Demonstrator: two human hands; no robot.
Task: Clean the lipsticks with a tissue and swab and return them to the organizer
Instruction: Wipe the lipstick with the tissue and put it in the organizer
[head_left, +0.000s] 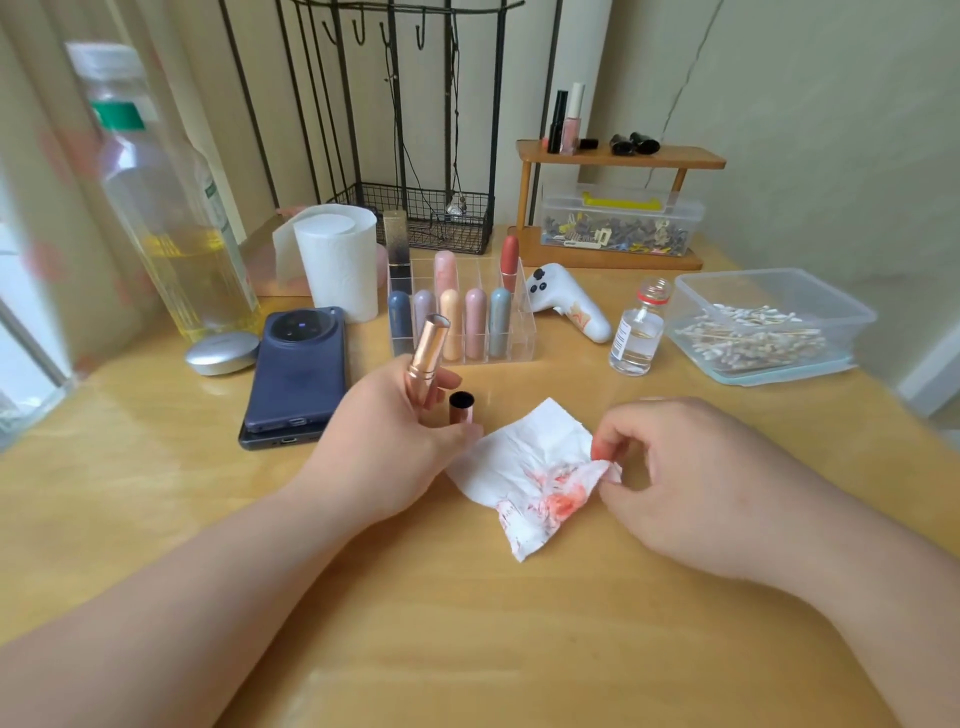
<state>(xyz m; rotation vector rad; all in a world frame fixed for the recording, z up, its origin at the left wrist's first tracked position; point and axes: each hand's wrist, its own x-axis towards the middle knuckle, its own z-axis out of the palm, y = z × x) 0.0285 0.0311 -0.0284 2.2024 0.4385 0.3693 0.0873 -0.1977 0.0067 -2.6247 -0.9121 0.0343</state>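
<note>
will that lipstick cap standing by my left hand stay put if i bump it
Probably not. The cap stands upright, open mouth up, narrow for its height, so a bump would likely tip it. Being round, it may then roll on the smooth table. It looks hollow, so likely light.

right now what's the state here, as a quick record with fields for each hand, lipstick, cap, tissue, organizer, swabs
left hand: left hand holds the rose-gold lipstick, uncapped and tilted
right hand: right hand, its fingers pinch the tissue's right edge
cap: cap stands on the table, open end up, beside the left hand
tissue: tissue lies on the table, smeared red
organizer: organizer is clear, five lipsticks in the front row, three behind
swabs: swabs piled in a clear box, far right
</note>
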